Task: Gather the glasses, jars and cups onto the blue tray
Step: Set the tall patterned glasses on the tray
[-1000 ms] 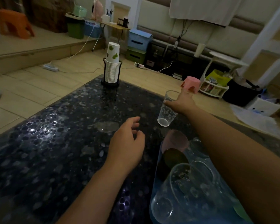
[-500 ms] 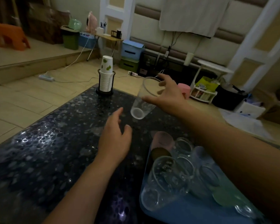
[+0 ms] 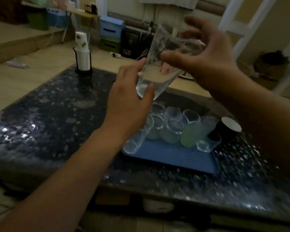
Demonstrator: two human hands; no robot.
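Observation:
A clear tall glass (image 3: 159, 67) hangs tilted in the air above the table, its base toward me. My left hand (image 3: 129, 104) grips its lower end between thumb and fingers. My right hand (image 3: 203, 52) is curled round its rim end from above. Below them the blue tray (image 3: 171, 156) lies on the dark speckled table (image 3: 49, 123). It holds several clear glasses (image 3: 172, 129), a pale green cup (image 3: 192, 134) and one glass lying on its side (image 3: 134, 143) at its left edge. The frame is blurred by motion.
A black cup with a white inside (image 3: 231, 124) stands on the table just right of the tray. A stack of paper cups in a black holder (image 3: 82, 54) stands at the table's far left corner. Storage boxes and clutter line the far wall.
My right hand has lifted the glass off the table and brought it toward me above the tray. My left hand has risen from the table and taken hold of its base.

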